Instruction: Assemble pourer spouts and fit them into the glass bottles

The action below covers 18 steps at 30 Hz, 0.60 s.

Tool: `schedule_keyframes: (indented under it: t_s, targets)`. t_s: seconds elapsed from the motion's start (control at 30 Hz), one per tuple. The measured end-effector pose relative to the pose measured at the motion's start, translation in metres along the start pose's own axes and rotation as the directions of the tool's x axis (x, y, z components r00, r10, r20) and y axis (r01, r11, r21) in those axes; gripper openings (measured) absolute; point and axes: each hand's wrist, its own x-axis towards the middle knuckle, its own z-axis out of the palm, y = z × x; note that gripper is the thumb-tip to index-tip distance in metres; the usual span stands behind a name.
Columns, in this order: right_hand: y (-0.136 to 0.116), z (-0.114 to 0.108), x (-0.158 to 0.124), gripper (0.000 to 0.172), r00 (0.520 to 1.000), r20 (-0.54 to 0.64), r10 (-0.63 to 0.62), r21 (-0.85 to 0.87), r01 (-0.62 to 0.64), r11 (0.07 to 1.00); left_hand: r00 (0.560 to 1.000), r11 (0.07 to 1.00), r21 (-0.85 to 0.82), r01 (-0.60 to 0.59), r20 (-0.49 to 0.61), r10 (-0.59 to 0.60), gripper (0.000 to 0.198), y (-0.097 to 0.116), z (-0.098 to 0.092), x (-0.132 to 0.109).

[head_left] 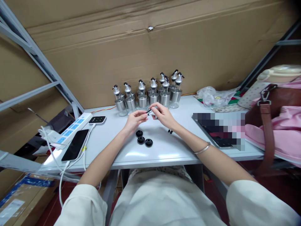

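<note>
My left hand (135,121) and my right hand (162,113) meet above the middle of the table. Between their fingertips is a small black-and-silver piece (149,111), resembling the pourer tops on the bottles; the fingers cover much of it. Both hands are closed on it. Just behind them stand several glass oil bottles (142,99) with steel sleeves and silver pourer tops with black flaps. Round black stoppers (148,142) lie on the table below my hands. A few tiny black pieces (170,131) lie beside my right forearm.
A white table (105,150) carries a power strip (72,128), a phone (75,145) with cables and a small black-and-white device (97,120) at left. To the right are a plastic bag (215,96), a dark tablet-like slab (211,135), and a pink bag (287,125) with a brown strap. Cardboard (131,47) stands behind.
</note>
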Motion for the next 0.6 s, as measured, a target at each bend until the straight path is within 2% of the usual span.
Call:
schedule_keyframes:
  t_s: [0.13,0.3,0.47,0.6]
  targets:
    - [0.004,0.001,0.001,0.029,0.997,0.077,-0.004,0.028,0.002,1.000,0.998,0.998,0.029,0.051,0.030,-0.052,0.045,-0.003,0.001,0.000]
    - [0.002,-0.001,0.001,0.031,0.994,0.107,0.014,0.049,-0.019,0.999,1.000,0.997,0.070,-0.012,0.019,0.011,0.041,-0.004,0.001,0.000]
    - [-0.005,-0.004,-0.003,0.024,0.984,0.181,0.004,-0.003,-0.004,1.000,0.993,0.985,0.167,-0.050,0.114,0.031,0.038,-0.003,-0.001,-0.002]
    - [-0.007,-0.005,-0.003,0.020,0.983,0.183,-0.024,0.028,0.020,0.999,0.991,0.978,0.196,-0.075,0.121,0.052,0.036,-0.004,-0.001,-0.003]
